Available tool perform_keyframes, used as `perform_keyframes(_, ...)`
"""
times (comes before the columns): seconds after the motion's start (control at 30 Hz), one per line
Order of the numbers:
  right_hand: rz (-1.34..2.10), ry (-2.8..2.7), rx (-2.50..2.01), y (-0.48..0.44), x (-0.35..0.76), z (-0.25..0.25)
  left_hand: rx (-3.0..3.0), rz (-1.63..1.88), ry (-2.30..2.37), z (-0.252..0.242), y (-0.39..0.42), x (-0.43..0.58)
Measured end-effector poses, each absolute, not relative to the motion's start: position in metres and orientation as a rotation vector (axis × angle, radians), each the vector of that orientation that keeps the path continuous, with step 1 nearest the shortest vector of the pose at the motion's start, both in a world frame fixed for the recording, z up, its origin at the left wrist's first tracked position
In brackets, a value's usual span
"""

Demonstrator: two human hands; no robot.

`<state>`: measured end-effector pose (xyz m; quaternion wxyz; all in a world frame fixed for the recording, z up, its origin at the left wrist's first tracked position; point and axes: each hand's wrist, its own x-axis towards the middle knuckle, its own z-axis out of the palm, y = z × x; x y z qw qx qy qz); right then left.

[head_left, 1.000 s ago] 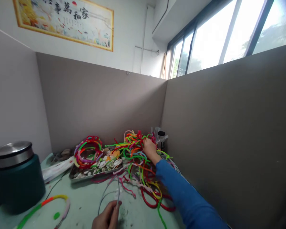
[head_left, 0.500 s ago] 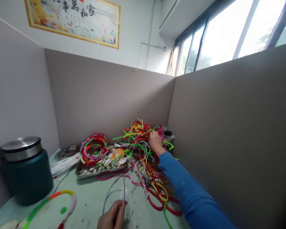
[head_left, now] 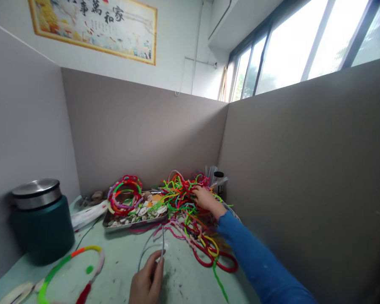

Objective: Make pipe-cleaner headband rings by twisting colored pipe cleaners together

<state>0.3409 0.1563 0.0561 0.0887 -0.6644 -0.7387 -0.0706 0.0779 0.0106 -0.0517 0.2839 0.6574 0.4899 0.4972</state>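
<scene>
My right hand, in a blue sleeve, reaches into a tangled heap of coloured pipe cleaners at the back right corner of the table; its fingers curl among the strands, and what they grip is hidden. My left hand sits low at the front edge and pinches the end of a thin grey wire loop that lies on the green tabletop.
A metal tray of small shells and bits holds a stack of coloured rings. A dark green jar with a steel lid stands at left. A multicoloured curved band lies at front left. Grey partition walls close three sides.
My right hand has dropped lower into the pipe cleaner heap, which now lies flatter. The left hand keeps its pinch on the wire.
</scene>
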Motion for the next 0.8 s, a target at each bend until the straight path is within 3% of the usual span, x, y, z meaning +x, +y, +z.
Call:
perform_keyframes(0.17, -0.169, -2.142, -1.875, 0.114, 0.333, 0.063, 1.798, 1.358, 1.383, -0.047, 0.01, 0.072)
perform_keyframes(0.57, -0.151, -1.904, -1.898, 0.064, 0.28, 0.009, 1.922, 1.355, 1.358, -0.044, 0.004, 0.074)
perform_keyframes(0.8, -0.191, -1.955, -1.459, 0.042, 0.241, -0.019, 1.739, 1.417, 1.349, -0.044, 0.009, 0.071)
